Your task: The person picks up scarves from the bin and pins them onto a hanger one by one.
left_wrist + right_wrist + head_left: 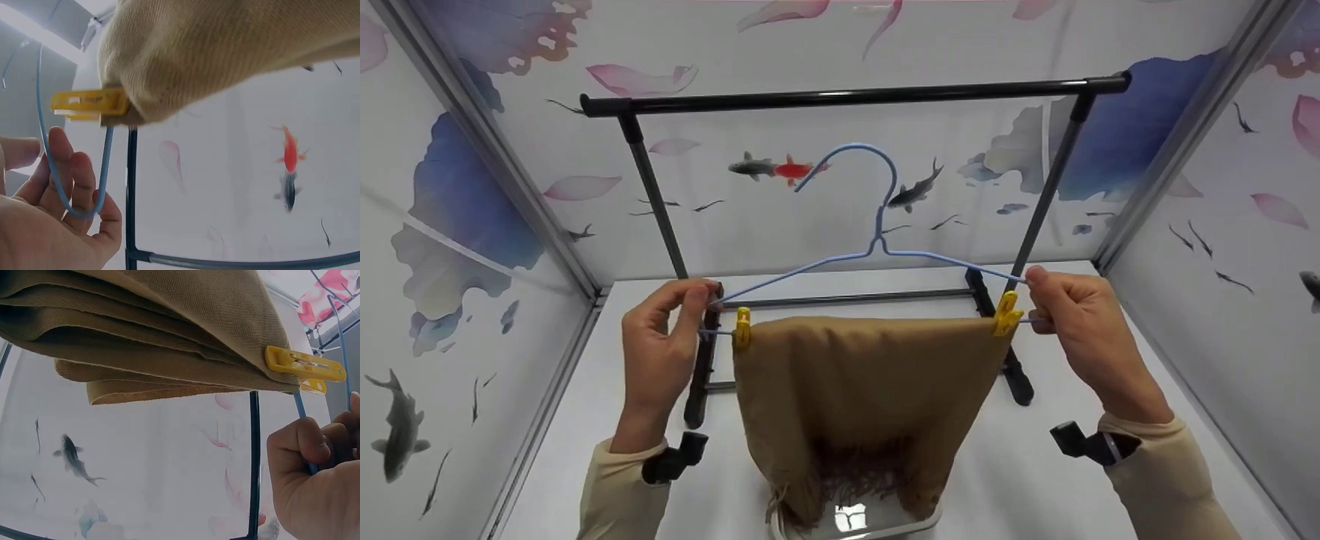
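Observation:
A blue wire hanger [879, 222] is held up level, its hook at the top and free of the rail. My left hand [660, 349] holds its left end between thumb and fingers; in the left wrist view the wire loop [84, 214] lies against the fingers. At the other end my right hand [1084, 322] grips the hanger with curled fingers. A brown fringed scarf [877, 360] hangs folded over the lower bar. One yellow clothespin [743, 328] clips it on the left, another yellow clothespin [304, 364] on the right.
Behind the hanger stands a black clothes rack [855, 97] with a horizontal top rail. Below the scarf, a light-coloured bin [900, 529] sits on the white table [1005, 465], overlapped by the fringe. Walls printed with fish and petals enclose the table.

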The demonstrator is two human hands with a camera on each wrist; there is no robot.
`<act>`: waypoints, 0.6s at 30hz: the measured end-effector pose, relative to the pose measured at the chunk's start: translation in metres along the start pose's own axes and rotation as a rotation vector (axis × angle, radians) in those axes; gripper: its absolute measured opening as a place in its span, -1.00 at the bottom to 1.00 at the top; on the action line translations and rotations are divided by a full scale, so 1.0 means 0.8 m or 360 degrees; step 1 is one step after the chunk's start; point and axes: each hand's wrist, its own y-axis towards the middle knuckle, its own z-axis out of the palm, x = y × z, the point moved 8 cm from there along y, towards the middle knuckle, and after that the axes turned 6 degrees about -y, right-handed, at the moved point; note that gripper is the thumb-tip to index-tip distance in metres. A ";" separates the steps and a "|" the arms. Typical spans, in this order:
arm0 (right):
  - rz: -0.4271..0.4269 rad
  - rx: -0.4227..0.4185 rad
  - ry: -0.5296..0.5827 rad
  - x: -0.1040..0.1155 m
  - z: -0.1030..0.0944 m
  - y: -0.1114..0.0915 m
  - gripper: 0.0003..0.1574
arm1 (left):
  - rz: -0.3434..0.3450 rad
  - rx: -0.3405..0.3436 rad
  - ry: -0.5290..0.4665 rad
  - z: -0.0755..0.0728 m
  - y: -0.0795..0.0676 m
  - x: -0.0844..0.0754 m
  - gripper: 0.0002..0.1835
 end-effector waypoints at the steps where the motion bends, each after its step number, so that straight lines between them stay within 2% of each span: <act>1: -0.0008 -0.0005 -0.0001 0.001 -0.001 0.000 -0.30 | -0.0022 -0.0044 0.0000 -0.006 0.005 0.006 -0.79; 6: -0.0004 -0.0042 -0.0023 -0.001 -0.008 -0.002 -0.32 | -0.0130 -0.0300 -0.0065 -0.031 0.031 0.048 -0.77; 11: -0.0001 -0.0079 -0.0063 0.000 -0.015 -0.002 -0.31 | -0.0232 -0.0502 -0.0161 -0.042 0.056 0.095 -0.69; 14: -0.0019 -0.0080 -0.0055 0.005 -0.017 0.001 -0.31 | -0.0260 -0.0592 -0.0148 -0.048 0.072 0.119 -0.61; 18: -0.0056 -0.0080 -0.0002 0.013 -0.019 0.007 -0.31 | -0.0280 -0.0631 -0.0044 -0.052 0.092 0.146 -0.45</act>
